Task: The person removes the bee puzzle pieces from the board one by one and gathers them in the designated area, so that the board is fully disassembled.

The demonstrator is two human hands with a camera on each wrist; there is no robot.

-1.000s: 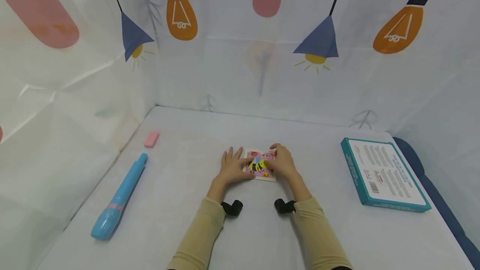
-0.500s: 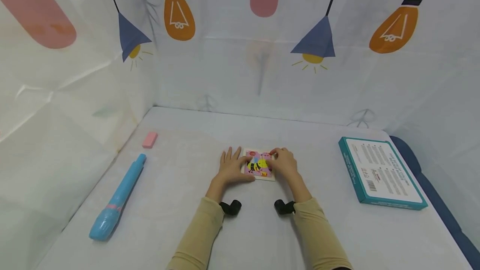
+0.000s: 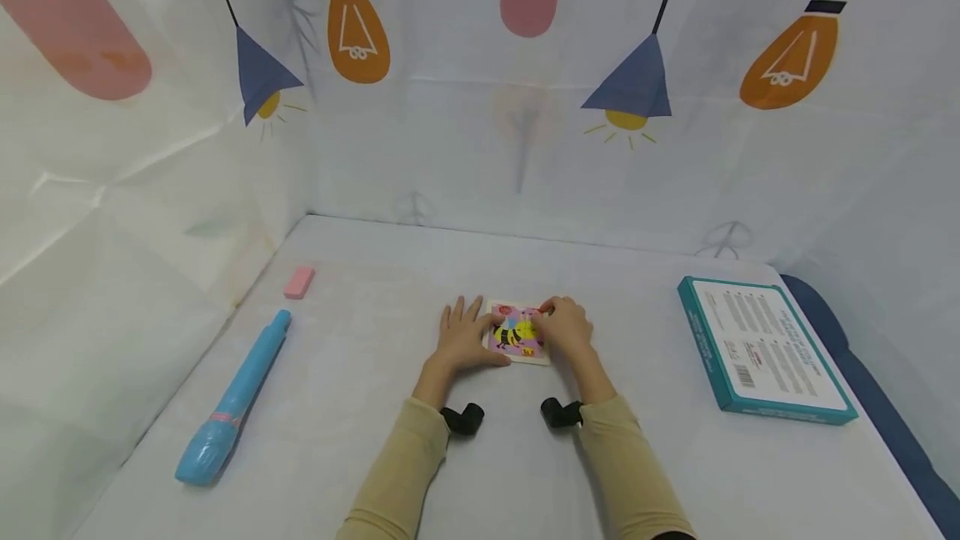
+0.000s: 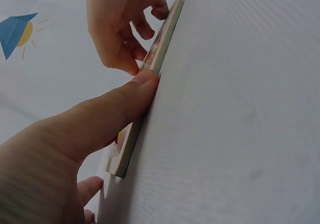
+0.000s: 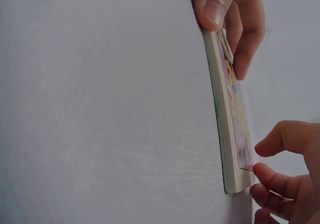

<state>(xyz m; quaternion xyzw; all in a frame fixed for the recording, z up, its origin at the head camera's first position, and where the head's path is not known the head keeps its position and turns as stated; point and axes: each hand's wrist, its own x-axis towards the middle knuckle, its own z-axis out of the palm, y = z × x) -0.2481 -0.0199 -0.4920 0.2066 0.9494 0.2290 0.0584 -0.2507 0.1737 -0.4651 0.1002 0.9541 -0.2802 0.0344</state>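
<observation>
The right hand [image 3: 567,327] has been curled closer at a corner of the bee board [image 3: 517,335], pinch unclear, apparently for finer work; flat on the bench [image 3: 375,273], the board seems steadied by the spread left hand [image 3: 462,340]

Left hand [image 3: 461,342] lies splayed, right hand [image 3: 568,328] bent.

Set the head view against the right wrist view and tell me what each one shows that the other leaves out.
Only the head view: a blue microphone-shaped object, a small pink block, a teal-edged box, the sleeves and the lamps printed on the backdrop.

Only the right wrist view: a close look at the board's pale side edge, with a greenish strip along it, and a clear left thumbnail.

Both: the left hand, the right hand and the picture board between them.
</observation>
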